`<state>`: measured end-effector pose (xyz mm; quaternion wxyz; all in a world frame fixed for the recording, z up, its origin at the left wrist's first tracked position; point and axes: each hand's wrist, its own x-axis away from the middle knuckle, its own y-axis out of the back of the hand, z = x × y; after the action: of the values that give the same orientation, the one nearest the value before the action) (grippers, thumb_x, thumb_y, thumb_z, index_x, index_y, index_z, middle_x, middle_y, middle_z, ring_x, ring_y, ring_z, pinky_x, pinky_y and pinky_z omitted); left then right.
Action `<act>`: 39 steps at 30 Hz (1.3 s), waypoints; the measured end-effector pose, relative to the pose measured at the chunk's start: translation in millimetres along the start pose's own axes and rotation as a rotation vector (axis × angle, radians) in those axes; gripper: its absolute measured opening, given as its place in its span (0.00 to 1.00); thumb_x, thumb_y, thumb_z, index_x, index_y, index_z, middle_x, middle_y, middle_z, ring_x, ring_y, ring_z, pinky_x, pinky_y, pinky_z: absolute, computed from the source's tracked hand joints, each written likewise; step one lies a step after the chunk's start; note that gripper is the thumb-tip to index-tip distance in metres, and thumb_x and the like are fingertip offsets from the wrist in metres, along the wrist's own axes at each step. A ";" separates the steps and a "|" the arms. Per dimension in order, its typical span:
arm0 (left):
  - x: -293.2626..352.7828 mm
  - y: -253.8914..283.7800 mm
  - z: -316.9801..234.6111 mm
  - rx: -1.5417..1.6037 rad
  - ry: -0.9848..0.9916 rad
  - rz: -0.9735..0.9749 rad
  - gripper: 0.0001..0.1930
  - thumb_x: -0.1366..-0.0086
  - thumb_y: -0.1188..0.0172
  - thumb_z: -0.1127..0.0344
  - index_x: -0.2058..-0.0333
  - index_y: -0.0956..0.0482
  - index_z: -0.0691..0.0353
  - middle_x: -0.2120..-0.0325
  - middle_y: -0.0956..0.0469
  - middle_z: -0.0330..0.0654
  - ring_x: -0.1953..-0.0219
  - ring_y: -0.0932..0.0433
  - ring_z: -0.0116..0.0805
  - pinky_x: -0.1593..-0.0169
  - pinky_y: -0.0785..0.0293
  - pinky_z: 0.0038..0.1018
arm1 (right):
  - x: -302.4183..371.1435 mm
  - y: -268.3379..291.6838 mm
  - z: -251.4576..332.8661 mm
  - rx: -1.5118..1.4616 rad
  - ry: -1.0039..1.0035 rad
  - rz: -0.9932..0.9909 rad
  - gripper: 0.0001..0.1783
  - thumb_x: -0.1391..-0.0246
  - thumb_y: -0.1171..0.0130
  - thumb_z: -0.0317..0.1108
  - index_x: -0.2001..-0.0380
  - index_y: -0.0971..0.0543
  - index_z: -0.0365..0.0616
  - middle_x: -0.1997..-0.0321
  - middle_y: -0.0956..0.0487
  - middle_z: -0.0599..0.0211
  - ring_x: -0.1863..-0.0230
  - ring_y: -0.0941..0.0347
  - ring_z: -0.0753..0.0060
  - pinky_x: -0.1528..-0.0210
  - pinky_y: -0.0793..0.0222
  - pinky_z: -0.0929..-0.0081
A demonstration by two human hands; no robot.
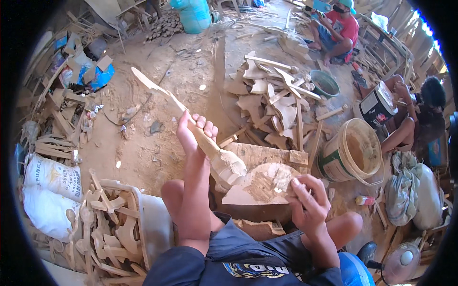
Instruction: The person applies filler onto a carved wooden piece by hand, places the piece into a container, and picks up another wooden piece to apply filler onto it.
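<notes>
My left hand (195, 129) is closed around the narrow middle of a long carved piece of pale wood (228, 166). Its thin, pointed end slants up to the far left, and its thick, faceted end hangs over my lap. Between the thumb and fingers of my right hand (309, 199) is the edge of a half-round pale sheet (255, 185) with a rough brown patch, like worn sandpaper. The sheet lies beside the thick end of the wood; whether they touch I cannot tell. Behind both is a wooden block (267, 155) in front of my knees.
Rough-cut wood pieces (274, 102) are heaped ahead. Right of my knees stands a large bucket (350, 150), with a person (405, 114) sitting beyond it. Another person (336, 31) sits at the far right. A bin (157, 224) of wooden parts stands on my left, near white sacks (50, 190).
</notes>
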<state>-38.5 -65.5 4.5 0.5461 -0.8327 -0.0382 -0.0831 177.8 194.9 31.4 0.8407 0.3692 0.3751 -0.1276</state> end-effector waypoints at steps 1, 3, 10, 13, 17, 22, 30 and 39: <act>-3.0 0.2 2.3 0.010 0.021 -0.026 0.17 0.20 0.49 0.47 0.66 0.32 0.50 0.82 0.33 0.30 0.88 0.36 0.30 0.81 0.36 0.31 | 1.2 -2.6 -1.5 0.001 0.051 0.000 0.27 0.53 0.21 0.23 0.46 0.12 0.45 0.48 0.17 0.55 0.59 0.18 0.60 0.59 0.22 0.67; -3.2 1.2 3.4 -0.004 0.030 -0.019 0.17 0.20 0.49 0.47 0.66 0.32 0.50 0.82 0.33 0.30 0.87 0.35 0.29 0.80 0.36 0.31 | 1.0 -7.7 -0.1 -0.027 0.088 0.014 0.26 0.52 0.22 0.23 0.47 0.12 0.43 0.49 0.17 0.52 0.59 0.19 0.59 0.61 0.23 0.68; -0.5 -2.7 8.4 -0.025 0.054 0.031 0.17 0.21 0.49 0.47 0.66 0.31 0.50 0.82 0.32 0.30 0.87 0.34 0.29 0.79 0.35 0.31 | 5.7 -22.0 7.1 -0.052 0.112 0.095 0.29 0.58 0.19 0.23 0.48 0.10 0.46 0.47 0.17 0.54 0.61 0.20 0.59 0.64 0.26 0.68; -1.1 -1.4 10.4 0.013 0.069 0.042 0.17 0.21 0.48 0.47 0.66 0.31 0.51 0.82 0.32 0.30 0.87 0.34 0.30 0.79 0.35 0.31 | 7.2 -30.3 8.5 -0.062 0.113 0.099 0.30 0.57 0.19 0.23 0.46 0.11 0.45 0.46 0.18 0.53 0.55 0.19 0.55 0.61 0.24 0.64; -0.3 -0.2 13.5 0.006 0.060 0.063 0.17 0.21 0.47 0.47 0.66 0.31 0.51 0.82 0.32 0.31 0.88 0.34 0.30 0.79 0.35 0.31 | 7.9 -39.1 11.5 -0.057 0.095 0.136 0.30 0.56 0.19 0.23 0.45 0.12 0.44 0.47 0.18 0.53 0.54 0.19 0.53 0.60 0.24 0.63; -3.6 2.8 16.1 0.052 0.091 0.084 0.17 0.21 0.46 0.47 0.66 0.31 0.52 0.83 0.31 0.31 0.88 0.34 0.30 0.79 0.35 0.30 | 19.1 -56.0 9.1 -0.113 0.077 0.043 0.27 0.55 0.21 0.21 0.48 0.12 0.39 0.49 0.19 0.53 0.55 0.19 0.53 0.61 0.25 0.64; 2.6 -3.9 8.4 0.008 0.066 0.024 0.18 0.21 0.47 0.46 0.66 0.31 0.51 0.83 0.33 0.31 0.89 0.35 0.29 0.81 0.37 0.29 | 10.6 -36.9 15.2 -0.045 0.090 0.013 0.25 0.55 0.24 0.18 0.50 0.12 0.39 0.51 0.17 0.53 0.64 0.21 0.57 0.65 0.27 0.66; 3.3 -5.3 11.3 -0.087 -0.073 0.057 0.17 0.21 0.47 0.47 0.65 0.31 0.52 0.83 0.34 0.32 0.89 0.38 0.31 0.82 0.37 0.29 | -1.6 -18.5 14.8 0.019 0.124 0.131 0.29 0.55 0.21 0.26 0.46 0.13 0.43 0.51 0.19 0.60 0.68 0.25 0.63 0.67 0.28 0.68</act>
<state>-35.1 -53.1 5.4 0.5098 -0.8589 -0.0307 -0.0386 175.6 171.4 29.5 0.8187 0.4084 0.4002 -0.0527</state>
